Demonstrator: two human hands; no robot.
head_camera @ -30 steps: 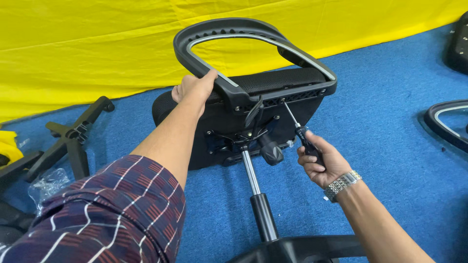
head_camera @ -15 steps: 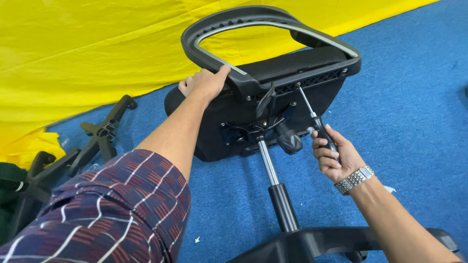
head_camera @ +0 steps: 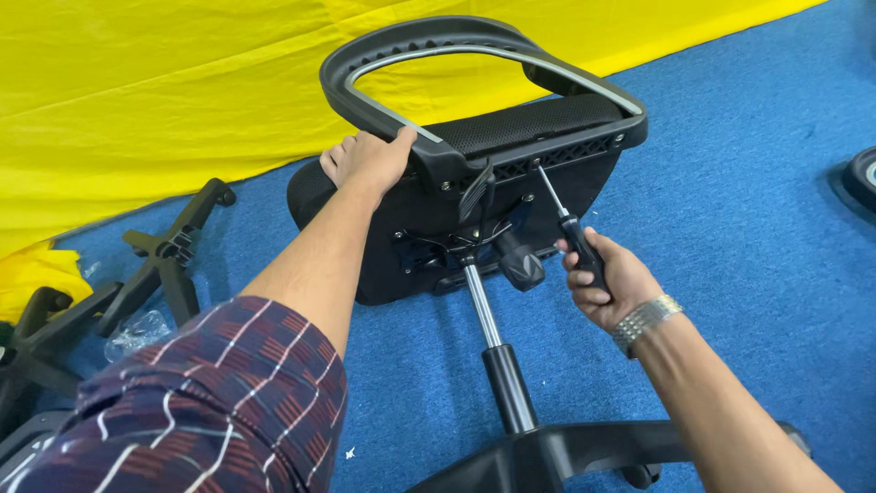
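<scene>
A black office chair lies tipped on its side on the blue carpet, its seat underside [head_camera: 429,237] facing me. My left hand [head_camera: 370,160] grips the black armrest loop [head_camera: 429,55] where it meets the seat. In my right hand [head_camera: 607,278] is a black-handled screwdriver [head_camera: 564,224], its tip set against a screw at the armrest bracket [head_camera: 538,164] under the seat edge. The gas lift column [head_camera: 493,347] runs from the seat mechanism down to the chair base [head_camera: 566,452] at the bottom of the view. A metal watch band is on my right wrist.
Yellow cloth [head_camera: 164,82] covers the floor behind the chair. A second black star base [head_camera: 155,265] lies on the left beside a clear plastic bag [head_camera: 137,333]. Another black part [head_camera: 862,178] shows at the right edge.
The view has shifted so the chair sits more central. Both hands keep their holds, and the screwdriver stays against the bracket under the seat edge.
</scene>
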